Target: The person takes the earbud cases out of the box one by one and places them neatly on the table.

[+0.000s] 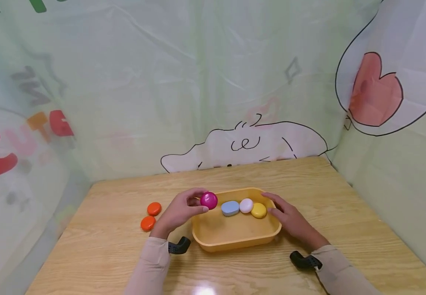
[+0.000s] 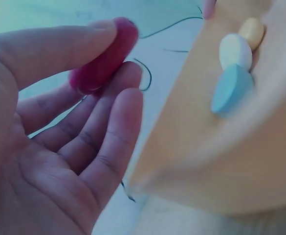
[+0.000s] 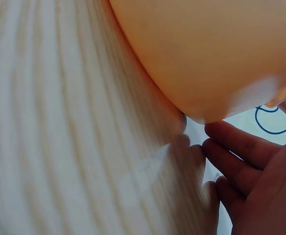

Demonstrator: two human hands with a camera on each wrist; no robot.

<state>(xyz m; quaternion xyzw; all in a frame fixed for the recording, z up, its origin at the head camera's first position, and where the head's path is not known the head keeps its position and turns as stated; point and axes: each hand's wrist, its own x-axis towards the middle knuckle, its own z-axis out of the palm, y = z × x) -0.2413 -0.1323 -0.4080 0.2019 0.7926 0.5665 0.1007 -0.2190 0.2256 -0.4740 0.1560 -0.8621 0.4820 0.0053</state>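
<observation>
Left hand pinches a magenta disc, lower centre
Right hand holds the tray at right; three pieces inside; two orange discs lower left.

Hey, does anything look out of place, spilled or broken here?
Nothing looks spilled or damaged. Only the two orange pieces might seem stray: they lie on the table, left of the tray, while the blue piece, pale piece and yellow piece sit inside it. The left hand holds a magenta piece.
</observation>
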